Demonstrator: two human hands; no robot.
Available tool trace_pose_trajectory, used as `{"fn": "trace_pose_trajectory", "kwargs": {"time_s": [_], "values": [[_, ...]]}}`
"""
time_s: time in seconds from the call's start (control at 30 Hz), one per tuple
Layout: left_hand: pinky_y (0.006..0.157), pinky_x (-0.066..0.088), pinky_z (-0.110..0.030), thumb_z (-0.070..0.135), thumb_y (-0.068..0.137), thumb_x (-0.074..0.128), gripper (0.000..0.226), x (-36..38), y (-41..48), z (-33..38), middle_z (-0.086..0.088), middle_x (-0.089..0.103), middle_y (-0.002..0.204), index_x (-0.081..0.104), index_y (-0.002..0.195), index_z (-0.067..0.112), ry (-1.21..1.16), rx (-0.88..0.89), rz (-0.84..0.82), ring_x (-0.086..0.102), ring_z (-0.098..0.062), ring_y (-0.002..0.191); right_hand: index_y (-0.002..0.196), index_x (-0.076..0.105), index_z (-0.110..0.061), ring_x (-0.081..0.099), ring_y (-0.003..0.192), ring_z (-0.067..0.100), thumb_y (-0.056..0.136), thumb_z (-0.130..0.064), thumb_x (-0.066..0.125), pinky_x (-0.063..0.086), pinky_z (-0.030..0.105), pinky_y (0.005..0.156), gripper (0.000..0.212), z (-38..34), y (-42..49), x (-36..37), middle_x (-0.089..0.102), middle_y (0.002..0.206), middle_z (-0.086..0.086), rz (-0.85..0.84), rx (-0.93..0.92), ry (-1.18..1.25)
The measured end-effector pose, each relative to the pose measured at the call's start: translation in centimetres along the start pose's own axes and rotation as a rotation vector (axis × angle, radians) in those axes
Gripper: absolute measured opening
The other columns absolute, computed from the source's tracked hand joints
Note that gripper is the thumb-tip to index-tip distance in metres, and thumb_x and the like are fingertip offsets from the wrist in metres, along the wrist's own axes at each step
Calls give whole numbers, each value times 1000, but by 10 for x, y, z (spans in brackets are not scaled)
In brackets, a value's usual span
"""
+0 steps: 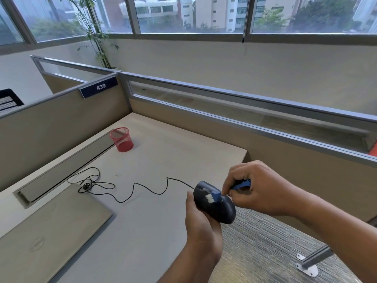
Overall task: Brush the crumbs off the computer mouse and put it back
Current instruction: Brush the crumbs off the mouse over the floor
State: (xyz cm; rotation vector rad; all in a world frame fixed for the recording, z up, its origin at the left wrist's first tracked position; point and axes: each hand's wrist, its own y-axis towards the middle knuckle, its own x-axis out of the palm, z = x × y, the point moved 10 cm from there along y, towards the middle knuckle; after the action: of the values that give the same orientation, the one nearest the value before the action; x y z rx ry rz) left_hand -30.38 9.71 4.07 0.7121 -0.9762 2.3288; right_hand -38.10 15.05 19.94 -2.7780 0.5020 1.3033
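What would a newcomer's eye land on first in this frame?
At lower centre, the left hand holds a black wired mouse while the right hand presses a small blue brush onto its top. A red mesh pen cup stands far left on the desk, and a closed laptop lies at lower left.

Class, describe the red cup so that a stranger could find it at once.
Find the pale desk, then its far left corner below the sign 439. The cup stands there upright, the only red, wire-mesh thing, far from the grey laptop.
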Motion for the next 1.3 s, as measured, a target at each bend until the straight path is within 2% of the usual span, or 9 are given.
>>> {"fn": "trace_pose_trajectory", "kwargs": {"time_s": [0.2,0.37,0.47,0.67,0.83,0.97,1.1,1.23,1.3], "values": [[98,43,-38,55,99,28,54,3,-1,1,-12,71,118,63,122,22,-31,1,-1,61,-23,115,85,77,-29,57,63,3,75,-13,65,41,9,58,22,8,13,-9,68,74,-17,159,25,-30],[86,47,-35,54,99,30,50,5,2,4,-11,71,116,63,122,23,-35,0,-8,62,-22,111,84,79,-29,59,66,3,77,-12,64,40,6,58,24,3,17,-14,69,76,-17,206,-13,-8],[79,46,-32,53,100,27,56,6,4,2,-13,71,113,62,121,15,-2,-12,-12,65,-18,100,86,79,-30,60,72,-1,76,-13,66,43,9,62,23,-2,20,1,66,78,-18,58,-22,-75],[99,43,-36,55,100,27,61,3,8,5,-17,65,127,57,130,11,-3,-21,26,59,-25,118,80,78,-32,63,73,2,68,-26,61,43,9,62,22,-8,14,-12,65,74,-18,9,-40,-112],[87,47,-33,54,100,28,55,8,9,2,-9,71,118,62,125,18,-30,-32,-10,63,-20,111,87,80,-28,62,78,0,77,-11,67,41,7,66,24,-16,35,0,66,83,-16,15,-79,-90],[105,40,-40,53,100,26,60,9,12,7,-12,71,109,63,119,10,-43,-26,-13,63,-22,105,86,79,-28,62,79,1,75,-16,67,43,7,69,20,-11,25,15,65,84,-15,-116,-70,-117],[88,48,-37,56,99,29,57,-1,12,13,-13,67,115,59,123,14,-44,-21,23,61,-23,105,87,76,-37,61,86,-4,71,-31,58,45,7,72,25,7,-1,13,64,86,-21,-262,5,-276],[101,44,-40,55,99,30,59,-2,11,12,-18,63,127,55,130,12,-66,-24,12,60,-26,114,88,77,-36,65,85,-1,76,-30,59,49,10,71,23,2,3,7,67,88,-21,-166,-11,-194],[94,47,-35,55,100,28,60,0,10,12,-15,67,122,64,122,13,-71,-14,4,65,-20,108,89,78,-34,64,80,0,80,-22,64,47,10,69,20,-2,11,0,67,86,-19,-24,-44,-177]]}}
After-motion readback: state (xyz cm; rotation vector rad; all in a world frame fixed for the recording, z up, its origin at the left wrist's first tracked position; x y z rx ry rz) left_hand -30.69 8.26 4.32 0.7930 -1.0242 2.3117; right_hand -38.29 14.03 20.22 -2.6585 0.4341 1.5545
